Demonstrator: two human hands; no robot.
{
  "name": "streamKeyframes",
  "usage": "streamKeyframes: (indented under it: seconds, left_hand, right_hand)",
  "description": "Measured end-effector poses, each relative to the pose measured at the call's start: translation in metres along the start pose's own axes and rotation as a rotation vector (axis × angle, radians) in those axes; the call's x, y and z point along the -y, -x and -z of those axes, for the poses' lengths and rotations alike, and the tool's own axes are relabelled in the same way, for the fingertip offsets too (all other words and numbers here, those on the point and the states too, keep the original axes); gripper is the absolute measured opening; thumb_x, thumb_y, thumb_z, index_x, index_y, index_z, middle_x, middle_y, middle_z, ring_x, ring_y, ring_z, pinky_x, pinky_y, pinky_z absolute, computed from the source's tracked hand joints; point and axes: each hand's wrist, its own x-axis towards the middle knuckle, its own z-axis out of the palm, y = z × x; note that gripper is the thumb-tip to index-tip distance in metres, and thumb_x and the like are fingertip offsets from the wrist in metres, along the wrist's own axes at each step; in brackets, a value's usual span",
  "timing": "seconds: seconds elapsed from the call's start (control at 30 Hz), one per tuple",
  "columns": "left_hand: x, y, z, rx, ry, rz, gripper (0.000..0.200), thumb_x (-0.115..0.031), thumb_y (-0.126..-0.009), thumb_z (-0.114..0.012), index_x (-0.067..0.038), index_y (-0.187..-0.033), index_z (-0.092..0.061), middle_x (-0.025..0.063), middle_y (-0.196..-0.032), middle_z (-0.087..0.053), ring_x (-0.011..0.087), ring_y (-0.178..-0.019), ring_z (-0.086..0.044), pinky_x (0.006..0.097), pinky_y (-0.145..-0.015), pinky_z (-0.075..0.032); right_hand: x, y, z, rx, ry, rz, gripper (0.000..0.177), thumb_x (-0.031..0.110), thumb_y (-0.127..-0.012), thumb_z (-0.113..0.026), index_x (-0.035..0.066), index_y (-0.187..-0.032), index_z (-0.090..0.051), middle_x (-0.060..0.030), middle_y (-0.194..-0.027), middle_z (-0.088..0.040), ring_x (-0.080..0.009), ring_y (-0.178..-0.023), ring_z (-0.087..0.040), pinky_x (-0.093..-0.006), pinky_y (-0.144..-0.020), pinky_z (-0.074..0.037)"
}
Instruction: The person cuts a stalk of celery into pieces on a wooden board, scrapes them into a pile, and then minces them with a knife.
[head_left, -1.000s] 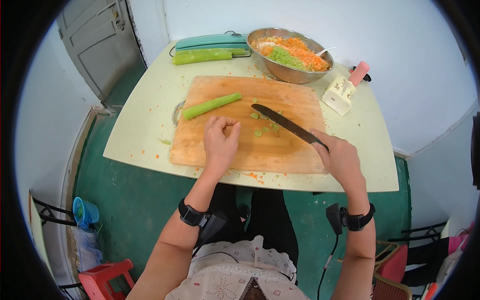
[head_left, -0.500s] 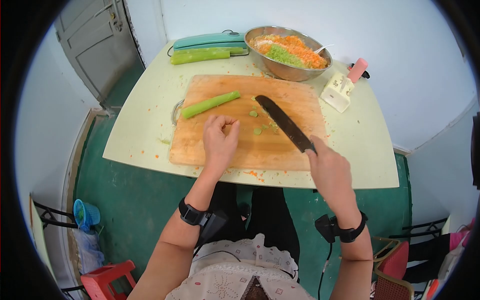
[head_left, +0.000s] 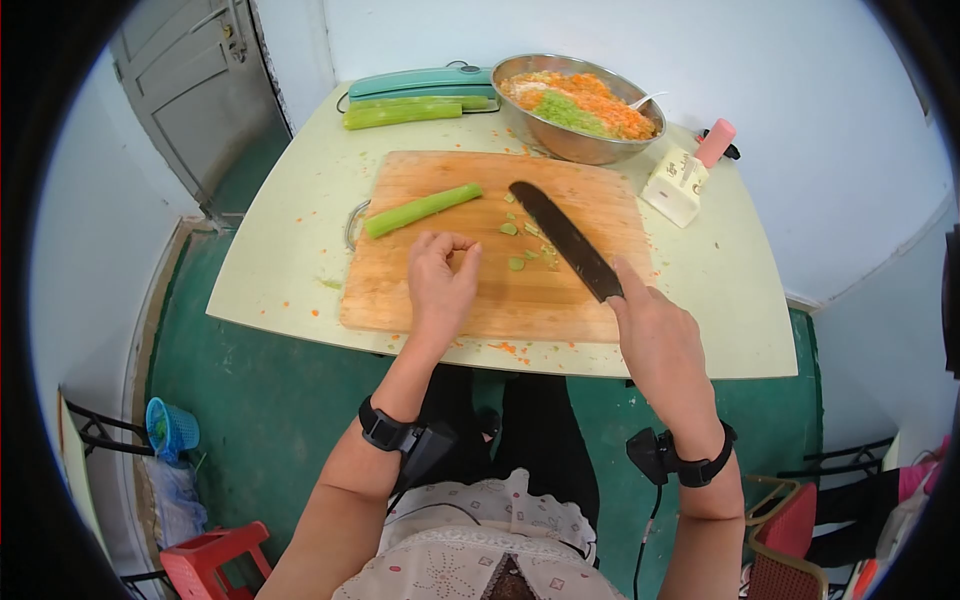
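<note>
Head view. My right hand (head_left: 655,335) grips the handle of the knife (head_left: 565,240) at the near right edge of the board (head_left: 560,310). The dark blade runs diagonally over the board's right half, tip toward its far side. My left hand (head_left: 440,285) rests on the board's near middle, fingers curled shut against the thumb; whether they pinch anything I cannot tell. Green slices (head_left: 515,263) lie on the board between hand and blade. A stalk (head_left: 422,209) lies on the board's far left. The bowl (head_left: 578,150) stands beyond the board's far right corner.
</note>
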Motion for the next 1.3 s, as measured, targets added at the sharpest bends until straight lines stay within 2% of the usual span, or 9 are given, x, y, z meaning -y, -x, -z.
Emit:
streamKeyframes:
  seconds: [0.17, 0.27, 0.37, 0.47, 0.57, 0.67, 0.97, 1.07, 1.3]
  left_hand:
    - [-0.001, 0.000, -0.001, -0.006, 0.001, -0.004, 0.010, -0.009, -0.080, -0.066, 0.000, -0.079, -0.063, 0.0052, -0.076, -0.051, 0.0136, -0.067, -0.049, 0.0267, -0.061, -0.042]
    - [-0.005, 0.000, 0.001, 0.026, 0.048, 0.069, 0.011, -0.011, -0.078, -0.066, -0.001, -0.079, -0.063, 0.0101, -0.079, -0.053, 0.0239, -0.077, -0.050, 0.0338, -0.070, -0.042]
    - [-0.007, 0.000, 0.002, 0.040, 0.055, 0.104, 0.011, -0.011, -0.078, -0.066, 0.000, -0.078, -0.063, 0.0103, -0.079, -0.054, 0.0242, -0.078, -0.051, 0.0340, -0.071, -0.042]
    - [-0.009, 0.000, 0.003, 0.034, 0.014, 0.060, 0.011, -0.011, -0.078, -0.066, 0.000, -0.079, -0.063, 0.0104, -0.079, -0.053, 0.0244, -0.078, -0.051, 0.0342, -0.071, -0.042]
    - [-0.008, 0.001, 0.002, 0.026, 0.045, 0.055, 0.012, -0.011, -0.078, -0.066, 0.000, -0.079, -0.063, 0.0105, -0.078, -0.053, 0.0245, -0.078, -0.050, 0.0345, -0.071, -0.042]
    - [-0.004, 0.001, 0.001, 0.006, 0.003, 0.005, 0.010, -0.010, -0.080, -0.066, 0.000, -0.079, -0.062, 0.0066, -0.078, -0.052, 0.0165, -0.070, -0.051, 0.0283, -0.064, -0.043]
    - [-0.003, 0.001, 0.001, 0.017, 0.077, 0.080, 0.012, -0.007, -0.081, -0.065, 0.000, -0.090, -0.061, 0.0049, -0.083, -0.054, 0.0132, -0.073, -0.050, 0.0260, -0.066, -0.044]
    - [-0.002, 0.001, -0.001, -0.028, 0.114, 0.121, 0.021, -0.007, -0.078, -0.065, -0.001, -0.098, -0.059, 0.0106, -0.088, -0.056, 0.0216, -0.079, -0.053, 0.0328, -0.072, -0.046]
    - [-0.003, 0.000, 0.002, 0.007, 0.084, 0.088, 0.019, -0.006, -0.078, -0.065, -0.001, -0.096, -0.060, 0.0103, -0.087, -0.055, 0.0220, -0.077, -0.053, 0.0329, -0.071, -0.045]
  right_hand:
    - [-0.003, 0.001, -0.025, 0.000, 0.008, 0.012, 0.040, 0.010, -0.089, -0.051, -0.006, -0.126, -0.046, -0.0190, -0.074, -0.059, -0.0344, -0.063, -0.061, -0.0416, -0.058, -0.049]
    - [-0.005, 0.003, -0.024, 0.013, -0.079, 0.052, 0.042, 0.010, -0.089, -0.050, -0.005, -0.128, -0.043, -0.0205, -0.077, -0.060, -0.0377, -0.065, -0.060, -0.0440, -0.060, -0.049]
    - [-0.010, 0.008, -0.014, 0.059, -0.237, 0.082, 0.045, 0.012, -0.090, -0.049, -0.005, -0.131, -0.039, -0.0232, -0.075, -0.060, -0.0417, -0.066, -0.058, -0.0470, -0.062, -0.047]
    - [-0.010, 0.004, 0.005, 0.312, -0.393, -0.141, 0.047, 0.013, -0.091, -0.050, -0.005, -0.133, -0.036, -0.0240, -0.071, -0.059, -0.0448, -0.066, -0.057, -0.0488, -0.063, -0.045]
    - [-0.001, 0.005, 0.009, 0.231, -0.438, -0.125, 0.047, 0.011, -0.091, -0.050, -0.004, -0.133, -0.037, -0.0241, -0.068, -0.057, -0.0434, -0.064, -0.057, -0.0488, -0.061, -0.044]
    - [0.012, 0.009, 0.005, 0.052, -0.393, 0.051, 0.047, 0.009, -0.090, -0.051, -0.003, -0.133, -0.038, -0.0236, -0.066, -0.057, -0.0417, -0.062, -0.057, -0.0484, -0.060, -0.044]
    - [0.021, -0.001, 0.007, 0.112, -0.294, -0.060, 0.045, 0.011, -0.090, -0.053, 0.004, -0.133, -0.042, -0.0261, -0.068, -0.057, -0.0424, -0.066, -0.057, -0.0479, -0.061, -0.044]
    - [0.017, 0.000, -0.002, 0.046, -0.217, 0.089, 0.045, 0.009, -0.089, -0.051, -0.004, -0.131, -0.042, -0.0215, -0.065, -0.057, -0.0381, -0.061, -0.058, -0.0464, -0.059, -0.046]
    - [0.015, -0.003, 0.019, 0.139, -0.177, 0.060, 0.044, 0.009, -0.089, -0.050, -0.003, -0.131, -0.043, -0.0200, -0.066, -0.058, -0.0366, -0.062, -0.058, -0.0459, -0.059, -0.046]
